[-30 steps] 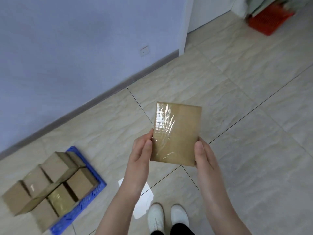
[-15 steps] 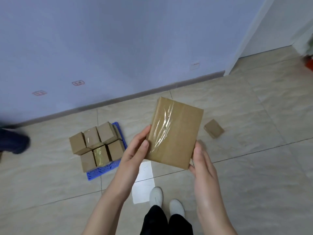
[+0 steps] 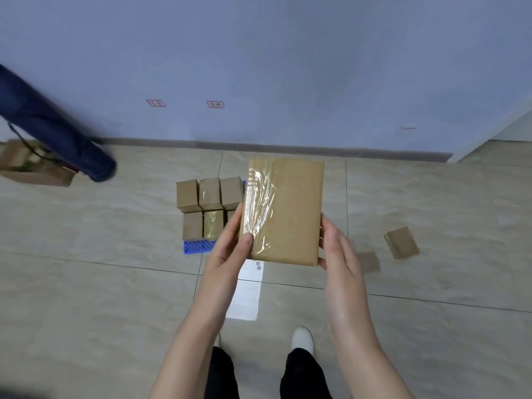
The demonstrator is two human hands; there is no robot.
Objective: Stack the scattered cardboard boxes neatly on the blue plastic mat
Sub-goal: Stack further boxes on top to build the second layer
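Note:
I hold a flat brown cardboard box (image 3: 290, 211) with clear tape down its left part, in front of me at chest height. My left hand (image 3: 230, 249) grips its left edge with the thumb on the taped face. My right hand (image 3: 338, 251) holds its right edge. Beyond the box, several small cardboard boxes (image 3: 208, 203) stand packed together on the blue plastic mat (image 3: 198, 246) on the floor; the held box hides the mat's right part. Two loose flat boxes lie on the tiles at the right, one nearer (image 3: 368, 262) and one farther (image 3: 401, 243).
A pale wall with a grey skirting (image 3: 259, 146) runs behind the mat. A dark blue bag (image 3: 54, 131) leans at the left over an open carton (image 3: 31, 165). A white paper sheet (image 3: 247, 292) lies on the floor by my feet (image 3: 302, 338).
My view has swung left toward the wall. The mat with its boxes now lies straight ahead behind the held box. Both hands keep their hold on the box.

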